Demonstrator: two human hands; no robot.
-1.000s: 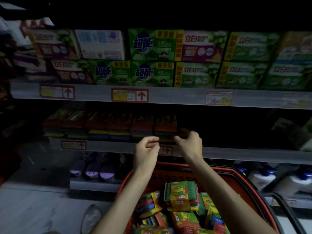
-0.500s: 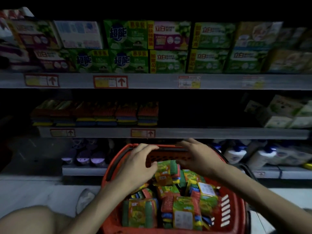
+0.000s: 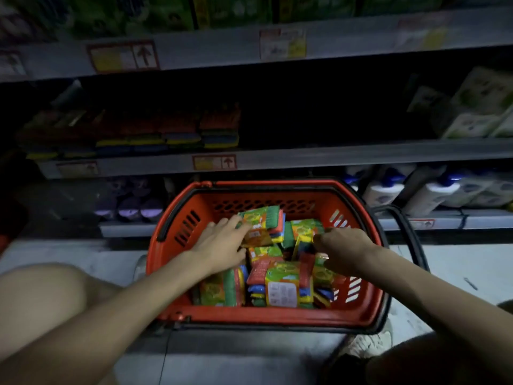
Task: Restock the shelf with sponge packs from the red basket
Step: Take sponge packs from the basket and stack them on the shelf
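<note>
Red plastic basket [image 3: 177, 237] is standing on the floor just below the shelf [image 3: 333, 155], so the sponge packs [image 3: 280, 284] inside are lying within easy reach. The left hand [image 3: 222, 243] is resting with straight, spread fingers on the top pack [image 3: 258, 229], probably to lift it. The right hand [image 3: 344, 251] is curling its fingers on another pack [image 3: 305, 232]. Shelved packs [image 3: 219, 132] are filling only the left part. The price tag [image 3: 215, 162] is showing an arrow, but its writing is too blurred to read.
</note>
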